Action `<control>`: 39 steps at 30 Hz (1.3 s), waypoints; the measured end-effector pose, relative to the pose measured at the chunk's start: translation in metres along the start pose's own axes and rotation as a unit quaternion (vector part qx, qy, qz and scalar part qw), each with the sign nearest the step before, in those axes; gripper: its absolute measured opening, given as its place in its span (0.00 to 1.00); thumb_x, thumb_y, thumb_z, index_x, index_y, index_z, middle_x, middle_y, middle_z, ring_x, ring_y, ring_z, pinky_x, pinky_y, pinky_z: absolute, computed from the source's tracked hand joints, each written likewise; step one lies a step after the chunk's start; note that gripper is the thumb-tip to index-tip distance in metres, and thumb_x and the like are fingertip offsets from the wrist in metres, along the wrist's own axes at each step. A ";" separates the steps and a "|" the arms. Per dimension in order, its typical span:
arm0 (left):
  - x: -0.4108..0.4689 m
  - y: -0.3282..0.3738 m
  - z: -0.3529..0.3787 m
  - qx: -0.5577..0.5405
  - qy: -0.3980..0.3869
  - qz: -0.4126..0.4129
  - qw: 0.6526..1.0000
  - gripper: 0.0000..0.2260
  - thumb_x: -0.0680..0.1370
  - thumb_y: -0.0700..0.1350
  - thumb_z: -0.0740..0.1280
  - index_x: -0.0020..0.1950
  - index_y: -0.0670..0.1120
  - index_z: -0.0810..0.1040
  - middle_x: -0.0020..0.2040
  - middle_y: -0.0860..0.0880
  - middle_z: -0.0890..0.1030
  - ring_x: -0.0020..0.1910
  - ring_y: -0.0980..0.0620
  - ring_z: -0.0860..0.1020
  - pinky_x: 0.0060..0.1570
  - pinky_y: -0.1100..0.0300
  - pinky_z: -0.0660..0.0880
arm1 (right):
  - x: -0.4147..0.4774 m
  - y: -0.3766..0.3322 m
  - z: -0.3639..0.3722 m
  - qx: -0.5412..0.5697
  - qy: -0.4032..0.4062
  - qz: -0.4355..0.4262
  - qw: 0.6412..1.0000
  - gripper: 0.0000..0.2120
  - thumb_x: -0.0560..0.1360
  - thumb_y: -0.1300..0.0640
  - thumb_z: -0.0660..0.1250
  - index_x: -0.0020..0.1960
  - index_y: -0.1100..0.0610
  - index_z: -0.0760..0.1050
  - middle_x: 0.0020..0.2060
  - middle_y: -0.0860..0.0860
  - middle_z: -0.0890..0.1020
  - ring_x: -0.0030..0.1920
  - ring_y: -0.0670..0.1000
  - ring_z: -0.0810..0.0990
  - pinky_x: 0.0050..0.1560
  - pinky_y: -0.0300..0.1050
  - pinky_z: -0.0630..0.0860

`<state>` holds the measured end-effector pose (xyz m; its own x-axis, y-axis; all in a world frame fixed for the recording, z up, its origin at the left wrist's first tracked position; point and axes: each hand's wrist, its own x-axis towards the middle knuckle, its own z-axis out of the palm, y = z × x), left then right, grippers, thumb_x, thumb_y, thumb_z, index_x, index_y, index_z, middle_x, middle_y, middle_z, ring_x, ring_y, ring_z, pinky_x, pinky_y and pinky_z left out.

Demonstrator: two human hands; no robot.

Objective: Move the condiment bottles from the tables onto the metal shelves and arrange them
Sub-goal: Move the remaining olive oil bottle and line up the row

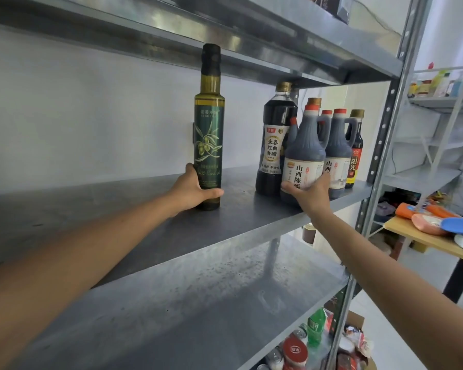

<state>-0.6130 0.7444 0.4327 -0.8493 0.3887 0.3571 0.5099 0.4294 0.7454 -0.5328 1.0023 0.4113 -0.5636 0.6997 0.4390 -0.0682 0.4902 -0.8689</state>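
Note:
A tall green olive oil bottle [209, 129] stands upright on the metal shelf [118, 206], and my left hand [191, 189] grips its base. To its right, my right hand [309, 194] holds the lower part of a dark vinegar jug [304, 153] with an orange cap, near the shelf's front edge. Behind and beside the jug stand a tall dark vinegar bottle [274, 140], a second vinegar jug [338, 153] and a soy sauce bottle [356, 156], grouped at the shelf's right end.
Another metal shelf [171, 303] lies below, and one more hangs overhead. Cans and bottles [305, 345] sit lower down at the right. A wooden table [425, 241] at the right carries orange packs and a blue lid. A white rack [439, 102] stands further back.

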 end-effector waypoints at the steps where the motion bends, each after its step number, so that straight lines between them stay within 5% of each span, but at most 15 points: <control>1: -0.001 0.000 -0.001 0.000 0.000 -0.001 1.000 0.34 0.70 0.49 0.75 0.68 0.42 0.59 0.64 0.46 0.72 0.62 0.48 0.71 0.55 0.58 0.69 | -0.006 0.001 0.005 -0.044 0.029 -0.012 0.999 0.48 0.63 0.50 0.79 0.72 0.59 0.53 0.68 0.57 0.65 0.68 0.60 0.65 0.69 0.59 0.65; 5: -0.007 -0.001 -0.005 -0.013 -0.006 -0.004 1.000 0.34 0.71 0.48 0.75 0.68 0.42 0.58 0.58 0.50 0.71 0.61 0.50 0.71 0.57 0.58 0.69 | -0.044 -0.002 0.029 -0.212 0.134 -0.188 0.950 0.50 0.66 0.48 0.76 0.75 0.65 0.50 0.73 0.64 0.55 0.73 0.64 0.53 0.74 0.58 0.54; 10: -0.016 -0.005 -0.013 -0.040 -0.034 -0.020 0.998 0.32 0.74 0.46 0.72 0.69 0.41 0.55 0.58 0.51 0.69 0.60 0.53 0.70 0.56 0.61 0.66 | -0.058 -0.023 0.051 -0.230 0.034 -0.344 0.910 0.34 0.70 0.51 0.73 0.70 0.62 0.64 0.71 0.62 0.61 0.72 0.62 0.58 0.71 0.57 0.60; 12: -0.022 -0.006 -0.017 -0.042 -0.037 -0.025 0.998 0.32 0.75 0.46 0.71 0.70 0.41 0.54 0.59 0.51 0.69 0.59 0.54 0.69 0.57 0.61 0.66 | -0.064 -0.038 0.063 -0.178 -0.103 -0.317 0.926 0.30 0.72 0.52 0.71 0.70 0.59 0.65 0.69 0.58 0.66 0.69 0.58 0.65 0.67 0.52 0.66; 14: -0.029 -0.007 -0.022 -0.043 -0.030 -0.024 0.998 0.33 0.74 0.45 0.71 0.71 0.41 0.54 0.60 0.51 0.68 0.60 0.55 0.68 0.57 0.61 0.66 | -0.074 -0.059 0.071 -0.061 -0.265 -0.194 0.943 0.28 0.74 0.53 0.69 0.71 0.56 0.65 0.65 0.54 0.72 0.62 0.54 0.74 0.61 0.49 0.73; 18: -0.046 -0.009 -0.039 -0.038 -0.025 -0.016 0.999 0.35 0.72 0.44 0.74 0.72 0.41 0.57 0.63 0.50 0.67 0.62 0.55 0.68 0.58 0.62 0.67 | -0.089 -0.094 0.086 0.144 -0.426 -0.040 0.892 0.24 0.75 0.53 0.68 0.69 0.57 0.69 0.61 0.54 0.78 0.59 0.52 0.78 0.58 0.51 0.77; 22: -0.068 -0.017 -0.064 -0.066 -0.028 -0.036 0.997 0.39 0.66 0.48 0.75 0.71 0.42 0.59 0.65 0.47 0.71 0.64 0.51 0.71 0.63 0.55 0.71 | -0.110 -0.121 0.100 0.169 -0.466 -0.073 0.865 0.17 0.75 0.59 0.68 0.63 0.63 0.75 0.56 0.56 0.82 0.55 0.54 0.81 0.52 0.48 0.80; 26: -0.096 -0.032 -0.099 -0.056 0.010 -0.050 0.997 0.32 0.73 0.42 0.73 0.70 0.42 0.58 0.62 0.48 0.71 0.61 0.52 0.70 0.56 0.61 0.69 | -0.147 -0.148 0.118 0.166 -0.497 -0.105 0.845 0.17 0.77 0.61 0.64 0.64 0.64 0.72 0.55 0.56 0.81 0.51 0.49 0.81 0.48 0.42 0.81; 34: -0.181 -0.059 -0.208 -0.005 0.093 -0.056 0.994 0.32 0.72 0.43 0.73 0.70 0.43 0.60 0.61 0.48 0.73 0.62 0.50 0.72 0.62 0.54 0.71 | -0.248 -0.221 0.169 0.221 -0.538 -0.143 0.801 0.12 0.77 0.62 0.64 0.60 0.60 0.73 0.53 0.57 0.81 0.49 0.49 0.81 0.50 0.40 0.80; 39: -0.247 -0.074 -0.286 -0.004 0.153 -0.043 0.987 0.31 0.67 0.40 0.77 0.67 0.46 0.69 0.61 0.49 0.78 0.61 0.52 0.75 0.63 0.54 0.72 | -0.321 -0.272 0.203 0.251 -0.550 -0.174 0.778 0.13 0.76 0.62 0.66 0.60 0.60 0.74 0.56 0.58 0.80 0.53 0.52 0.80 0.55 0.46 0.79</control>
<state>-0.4798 0.3840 0.4504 -0.8914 0.0859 0.4451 0.4343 0.4429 0.7844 -0.5007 0.5386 0.4604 -0.7836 -0.4325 0.4460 -0.5308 0.0932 -0.8423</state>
